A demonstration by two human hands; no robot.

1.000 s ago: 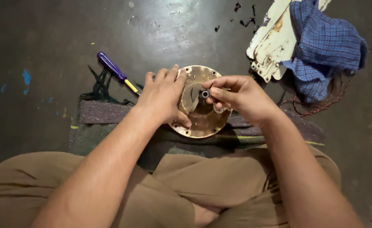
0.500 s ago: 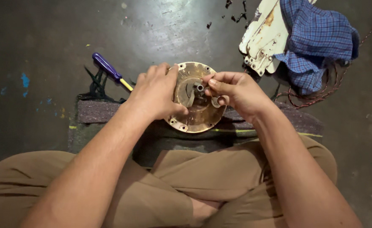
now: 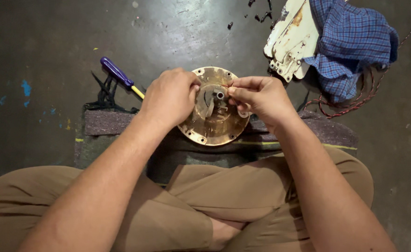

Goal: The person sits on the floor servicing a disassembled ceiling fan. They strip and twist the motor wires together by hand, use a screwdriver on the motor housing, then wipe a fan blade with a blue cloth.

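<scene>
brass disc (image 3: pixel 213 122) sits between left hand (image 3: pixel 170 98) and right hand (image 3: pixel 260 97).

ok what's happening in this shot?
A person sits cross-legged on the floor with a round brass-coloured disc resting on a grey mat. The left hand steadies the disc's left edge, and the right hand pinches at the small hub in its centre. A purple-handled screwdriver lies to the left; a checked blue cloth drapes a cream metal part at upper right.
</scene>
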